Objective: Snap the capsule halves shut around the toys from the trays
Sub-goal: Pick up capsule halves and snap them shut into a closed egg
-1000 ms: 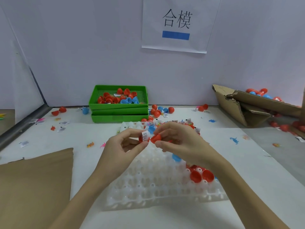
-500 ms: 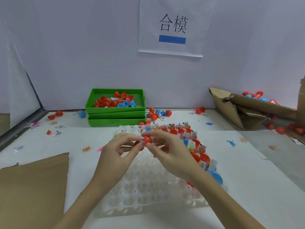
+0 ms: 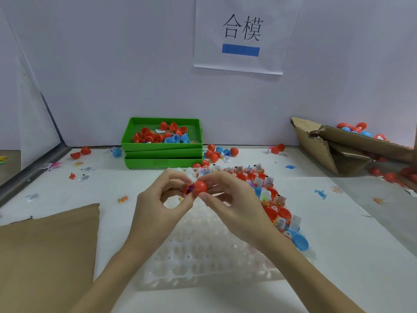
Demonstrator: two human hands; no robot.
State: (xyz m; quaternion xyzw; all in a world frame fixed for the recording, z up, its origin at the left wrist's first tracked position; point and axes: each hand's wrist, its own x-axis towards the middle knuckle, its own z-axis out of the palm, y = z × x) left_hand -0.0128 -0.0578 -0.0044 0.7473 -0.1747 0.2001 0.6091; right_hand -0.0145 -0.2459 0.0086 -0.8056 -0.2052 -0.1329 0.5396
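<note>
1. Head view: the left hand [image 3: 158, 199] and the right hand [image 3: 234, 199] meet in the middle, above the clear tray [image 3: 203, 263] on the white desk [image 3: 349, 256].
2. The right hand's grip is clamped on a red capsule half [image 3: 200, 186], held between thumb and fingertips.
3. The left hand's grip pinches the other red half [image 3: 187, 190]; a small coloured toy shows in the gap between the two halves, so the capsule is not yet fully together.
4. On the right side of the clear tray stand red capsule halves with toys [image 3: 268, 193] and paper slips; a blue half [image 3: 300, 241] lies at the near right corner.
5. Far on the desk is a stack of green trays [image 3: 162, 154], the top one holding red and blue halves.
6. A brown paper bag [image 3: 45, 256] lies near left, and a torn cardboard box [image 3: 338, 150] far right.
</note>
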